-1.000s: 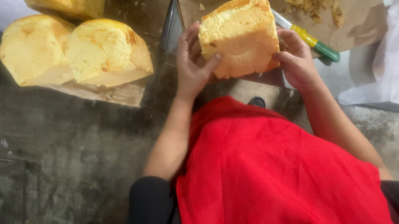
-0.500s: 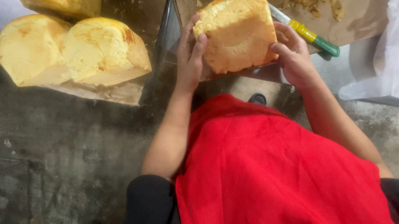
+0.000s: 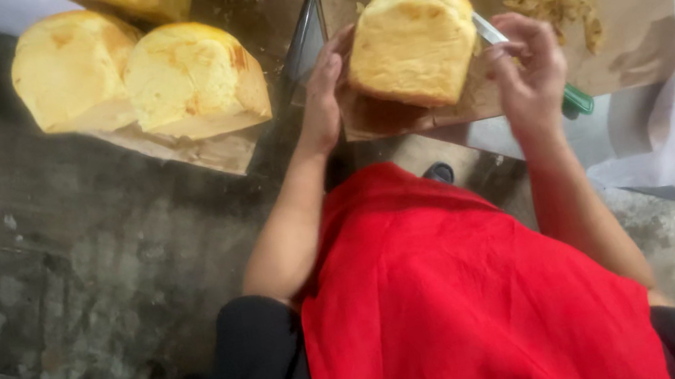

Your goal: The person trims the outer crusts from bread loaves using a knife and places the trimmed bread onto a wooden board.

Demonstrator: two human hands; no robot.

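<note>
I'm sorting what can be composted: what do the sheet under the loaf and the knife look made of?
Sheet: brown paper, matte, creased and stained. Knife: shiny grey blade, probably steel; glossy green handle end, likely plastic. Loaf: soft yellow bread.

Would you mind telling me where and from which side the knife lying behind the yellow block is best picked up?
Probably by its green handle, from the right side. The blade runs up and left behind the yellow block, so only the handle end lies free on the brown paper. The right hand is already right next to it; the left hand steadies the block's other side.
</note>
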